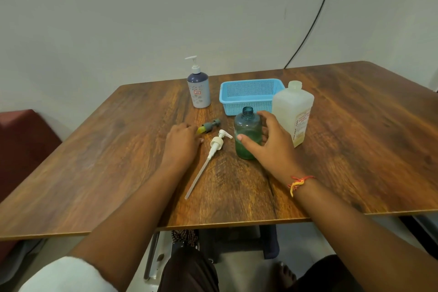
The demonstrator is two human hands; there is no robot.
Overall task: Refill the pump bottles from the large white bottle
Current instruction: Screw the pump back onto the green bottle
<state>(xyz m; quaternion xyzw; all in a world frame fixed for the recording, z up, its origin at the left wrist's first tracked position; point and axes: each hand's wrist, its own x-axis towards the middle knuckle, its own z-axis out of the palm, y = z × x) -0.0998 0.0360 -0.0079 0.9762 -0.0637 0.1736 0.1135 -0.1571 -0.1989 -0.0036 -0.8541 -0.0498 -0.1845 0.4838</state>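
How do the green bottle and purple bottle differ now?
The green bottle has no pump, neck open; the purple bottle has its white pump on. Green is see-through; purple is opaque. The right hand holds green; purple stands untouched. Both stand upright on the table.

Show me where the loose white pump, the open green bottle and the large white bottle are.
loose white pump point(217, 143), head view, on its collar.
open green bottle point(247, 124), head view, on its upper body below the neck.
large white bottle point(294, 106), head view, on its upper body.
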